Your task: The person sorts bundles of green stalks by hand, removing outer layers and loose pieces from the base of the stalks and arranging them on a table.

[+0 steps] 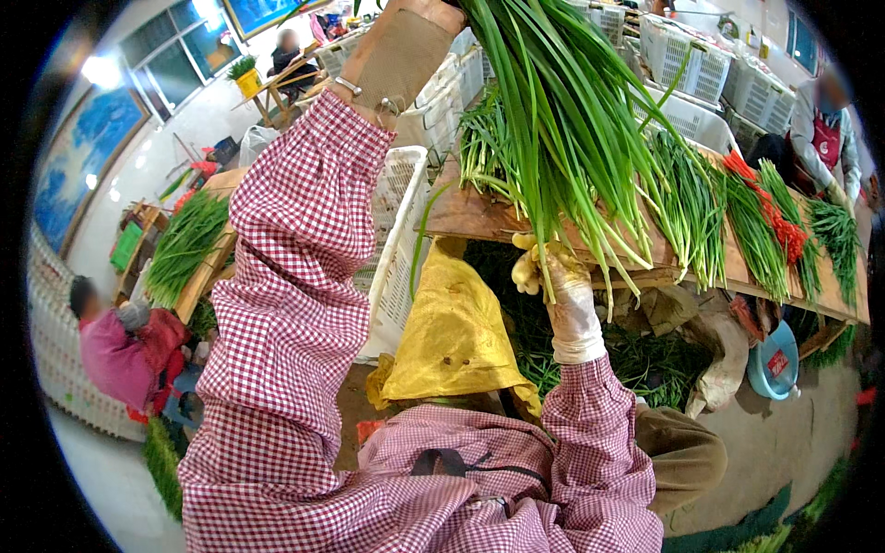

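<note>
My left hand [433,17], raised and partly cut off at the top edge, grips a long bunch of green leafy stalks [539,111], which hangs down with pale stem ends. My right hand [551,269], in a pale glove, is just beneath the bunch with bent, separated fingers; loose stems lie across it. More bunches [687,212] lie along a wooden board [461,217] behind it, with red ties [788,230] among those at the right. A yellow sack [447,341] hangs below the board, between my checked sleeves.
White plastic crates [392,240] stand beside and behind the board [682,60]. A blue basin [774,359] is low at right, near piled greens [627,364]. A seated person in pink [124,355] works at far left, another [825,138] stands at right, a third [290,69] sits behind.
</note>
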Demonstrator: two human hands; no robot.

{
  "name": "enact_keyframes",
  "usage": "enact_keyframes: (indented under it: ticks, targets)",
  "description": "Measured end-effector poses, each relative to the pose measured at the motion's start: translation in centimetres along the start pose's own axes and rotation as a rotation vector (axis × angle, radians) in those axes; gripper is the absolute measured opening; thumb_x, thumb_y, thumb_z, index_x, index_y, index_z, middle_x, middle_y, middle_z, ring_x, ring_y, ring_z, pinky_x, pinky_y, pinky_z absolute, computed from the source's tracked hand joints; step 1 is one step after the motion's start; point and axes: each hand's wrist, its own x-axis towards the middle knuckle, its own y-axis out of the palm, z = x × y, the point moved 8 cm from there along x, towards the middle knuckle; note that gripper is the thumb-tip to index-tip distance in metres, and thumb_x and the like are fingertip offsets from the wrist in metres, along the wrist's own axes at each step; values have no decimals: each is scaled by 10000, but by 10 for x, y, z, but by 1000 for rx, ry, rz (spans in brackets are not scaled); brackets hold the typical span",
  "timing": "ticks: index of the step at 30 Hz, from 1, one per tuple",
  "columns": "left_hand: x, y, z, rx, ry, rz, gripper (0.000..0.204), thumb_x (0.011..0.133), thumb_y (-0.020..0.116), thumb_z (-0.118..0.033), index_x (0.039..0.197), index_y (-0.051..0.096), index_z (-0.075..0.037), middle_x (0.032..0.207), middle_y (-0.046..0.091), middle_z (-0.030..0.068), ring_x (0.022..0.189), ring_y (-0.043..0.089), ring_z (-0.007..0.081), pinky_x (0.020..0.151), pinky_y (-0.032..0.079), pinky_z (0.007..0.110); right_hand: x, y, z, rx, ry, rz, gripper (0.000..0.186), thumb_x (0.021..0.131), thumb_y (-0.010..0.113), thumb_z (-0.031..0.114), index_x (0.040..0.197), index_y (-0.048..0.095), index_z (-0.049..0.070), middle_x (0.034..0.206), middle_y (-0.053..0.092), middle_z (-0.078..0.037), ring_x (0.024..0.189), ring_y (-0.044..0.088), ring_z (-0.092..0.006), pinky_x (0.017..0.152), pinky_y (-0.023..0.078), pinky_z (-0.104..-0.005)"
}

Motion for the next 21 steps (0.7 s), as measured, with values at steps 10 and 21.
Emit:
enact_keyframes:
  ticks: [10,21]
  targets:
    - [-8,3,8,1,14,43,159,847,460,-148,888,529,-12,812,603,159,733,592,273,690,503,386,-10,-16,6,34,19,-166,396,877,457,306,1097,476,-23,637,580,-95,475,505,-107,425,393,-193]
    - [-12,19,15,-54,2,51,148,837,472,-119,895,516,10,817,592,178,730,590,284,671,517,396,-28,-27,10,-201,133,-176,302,867,487,297,954,561,17,708,561,-14,532,489,-91,423,358,-194]
